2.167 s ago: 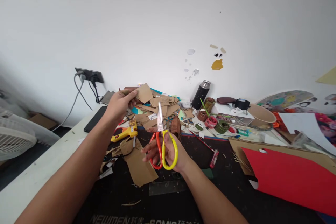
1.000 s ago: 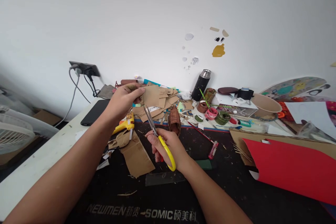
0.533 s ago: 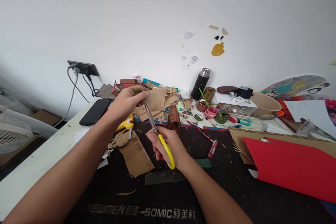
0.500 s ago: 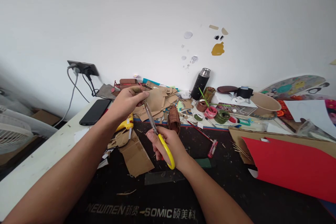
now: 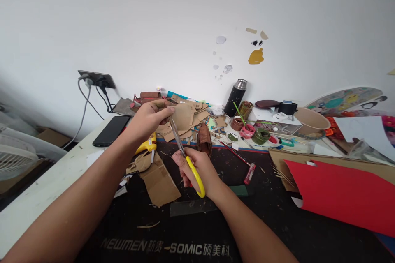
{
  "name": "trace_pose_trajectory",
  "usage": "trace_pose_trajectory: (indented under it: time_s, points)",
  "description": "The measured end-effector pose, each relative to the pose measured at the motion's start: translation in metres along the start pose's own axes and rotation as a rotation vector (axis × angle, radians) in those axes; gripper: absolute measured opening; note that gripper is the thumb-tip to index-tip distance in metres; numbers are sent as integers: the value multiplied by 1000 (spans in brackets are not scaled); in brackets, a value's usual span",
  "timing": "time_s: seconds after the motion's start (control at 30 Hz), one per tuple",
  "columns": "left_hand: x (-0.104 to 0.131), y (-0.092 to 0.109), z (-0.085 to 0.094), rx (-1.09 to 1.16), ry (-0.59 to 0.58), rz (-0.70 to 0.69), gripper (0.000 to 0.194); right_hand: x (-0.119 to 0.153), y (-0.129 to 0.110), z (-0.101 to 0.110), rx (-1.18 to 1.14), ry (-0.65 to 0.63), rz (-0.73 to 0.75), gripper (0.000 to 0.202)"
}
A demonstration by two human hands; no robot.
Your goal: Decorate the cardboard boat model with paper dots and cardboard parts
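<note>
The left hand (image 5: 148,118) pinches a small cardboard piece (image 5: 182,116) in the air above the scrap pile (image 5: 188,125), a little lower than half a second ago. The scissors (image 5: 185,152) have closed further: the blades now bite into the left edge of the piece, so the cut is going on. The right hand (image 5: 197,168) grips the yellow handle tightly, above the black mat (image 5: 216,230).
</note>
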State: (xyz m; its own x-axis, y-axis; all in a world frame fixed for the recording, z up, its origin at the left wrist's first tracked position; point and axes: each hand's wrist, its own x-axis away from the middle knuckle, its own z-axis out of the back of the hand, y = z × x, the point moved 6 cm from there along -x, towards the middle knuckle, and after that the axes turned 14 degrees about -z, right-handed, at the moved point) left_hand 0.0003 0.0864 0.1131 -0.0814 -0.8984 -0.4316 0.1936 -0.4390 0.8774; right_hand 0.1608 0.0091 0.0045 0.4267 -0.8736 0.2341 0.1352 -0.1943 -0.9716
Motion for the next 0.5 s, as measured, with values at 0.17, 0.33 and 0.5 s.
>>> trace_pose_trajectory:
  time_s: [0.17, 0.33, 0.5]
  points:
    - [0, -4, -1, -37, -41, -14, 24, 1, -1, 0, 7, -4, -22, 46]
    - [1, -6, 0, -35, -41, -10, 25, 0, 0, 1, 23, -4, -17, 47]
    - [0, -7, 0, -54, -52, -4, 24, 0, 1, 1, 27, -4, -28, 47]
